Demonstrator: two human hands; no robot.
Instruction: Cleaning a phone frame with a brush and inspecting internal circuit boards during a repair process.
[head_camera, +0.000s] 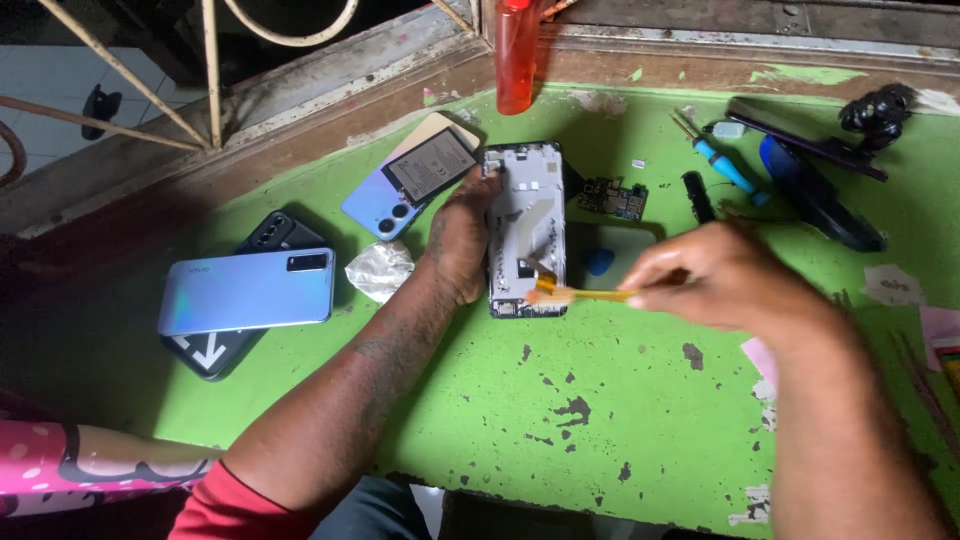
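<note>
Two hands are on this job. My left hand (462, 240) lies along the left edge of the opened phone frame (527, 228), fingers curled over its rim and pinning it flat on the green table (560, 400). My right hand (720, 275) pinches a thin yellow pry stick (585, 294), whose tip sits at the orange flex ribbon (546, 284) near the frame's lower end.

To do this well, I judge the stick should stay shallow and nearly flat, working under the ribbon with light pressure, since a thin flex tears easily. My left hand should keep the frame from sliding.

Just beside the frame on the left lies a loose battery (431, 165) on a light blue back cover (385, 205); a small circuit board (613, 198) lies to its right. As for containers, only an orange-red bottle (516, 50) stands at the table's far edge; I cannot tell what is inside.
</note>
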